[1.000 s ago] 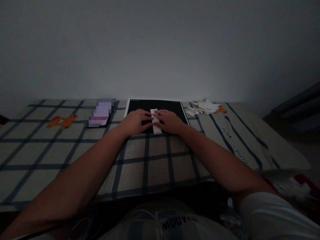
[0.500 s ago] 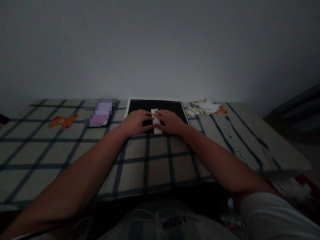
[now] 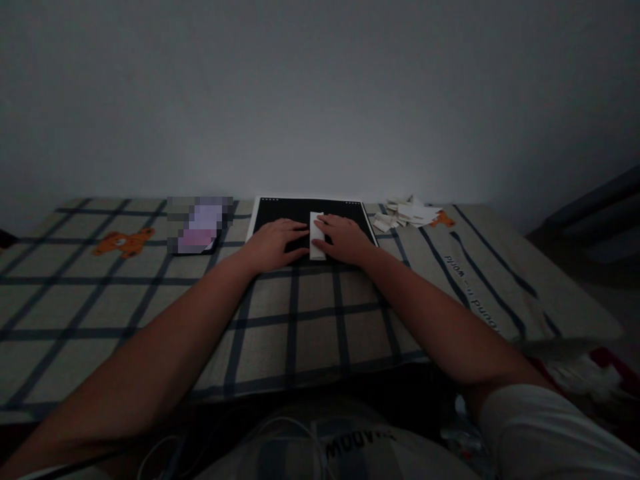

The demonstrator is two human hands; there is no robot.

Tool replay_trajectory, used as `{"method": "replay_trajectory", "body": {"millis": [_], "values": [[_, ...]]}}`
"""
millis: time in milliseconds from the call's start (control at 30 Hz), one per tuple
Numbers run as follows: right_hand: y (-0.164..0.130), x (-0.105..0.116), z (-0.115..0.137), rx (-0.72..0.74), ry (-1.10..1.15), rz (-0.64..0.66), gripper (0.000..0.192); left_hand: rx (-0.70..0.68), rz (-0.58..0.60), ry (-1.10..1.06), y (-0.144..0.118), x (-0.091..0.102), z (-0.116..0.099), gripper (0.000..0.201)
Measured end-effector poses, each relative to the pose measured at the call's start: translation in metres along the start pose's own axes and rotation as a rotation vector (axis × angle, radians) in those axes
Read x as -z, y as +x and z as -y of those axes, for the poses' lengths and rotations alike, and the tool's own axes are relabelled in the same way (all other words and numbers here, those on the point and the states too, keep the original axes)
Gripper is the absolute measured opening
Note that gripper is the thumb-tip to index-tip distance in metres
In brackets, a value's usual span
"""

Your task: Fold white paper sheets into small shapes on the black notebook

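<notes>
A narrow strip of folded white paper (image 3: 317, 248) lies upright in the view on a black mat with a white border (image 3: 285, 208). My right hand (image 3: 345, 239) rests over the strip's right side, its fingers stretched out and the fingertips touching the paper. Left of the strip, my left hand (image 3: 275, 245) lies flat on the mat with fingers extended and thumb apart, its tips just short of the paper. Part of the mat is hidden beneath both hands.
On the checked tablecloth (image 3: 320, 333), a phone (image 3: 203, 227), partly pixelated, lies to the left. A pile of white paper pieces (image 3: 413, 213) sits right of the mat. Behind the table rises a plain wall (image 3: 320, 100). Orange bear prints (image 3: 123, 242) decorate the cloth.
The paper strip has shifted slightly right and away from me and now stands straighter. My left fingertips have come off it, while my right hand stays on it.
</notes>
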State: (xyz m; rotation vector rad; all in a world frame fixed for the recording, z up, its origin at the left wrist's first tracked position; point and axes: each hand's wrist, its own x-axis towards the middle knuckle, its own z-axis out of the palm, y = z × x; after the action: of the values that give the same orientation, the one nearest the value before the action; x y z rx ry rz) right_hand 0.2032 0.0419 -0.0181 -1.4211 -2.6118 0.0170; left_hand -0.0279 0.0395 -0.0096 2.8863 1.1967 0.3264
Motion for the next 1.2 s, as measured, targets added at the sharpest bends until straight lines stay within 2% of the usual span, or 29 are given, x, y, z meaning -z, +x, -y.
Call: {"method": "replay_trajectory", "body": {"millis": [500, 1000, 1200], "values": [[-0.0007, -0.0026, 0.0059, -0.024, -0.005, -0.053, 0.06, -0.043, -0.013, 0.003, 0.0014, -0.0017, 0.0029, 0.05], [-0.001, -0.0034, 0.0043, -0.017, 0.002, -0.05, 0.061, 0.017, -0.002, 0.01, 0.0004, 0.0021, -0.0057, 0.064], [0.0, -0.0041, 0.0028, -0.007, 0.01, -0.038, 0.061, 0.023, 0.026, 0.006, 0.0002, 0.0015, -0.0066, 0.058]]}}
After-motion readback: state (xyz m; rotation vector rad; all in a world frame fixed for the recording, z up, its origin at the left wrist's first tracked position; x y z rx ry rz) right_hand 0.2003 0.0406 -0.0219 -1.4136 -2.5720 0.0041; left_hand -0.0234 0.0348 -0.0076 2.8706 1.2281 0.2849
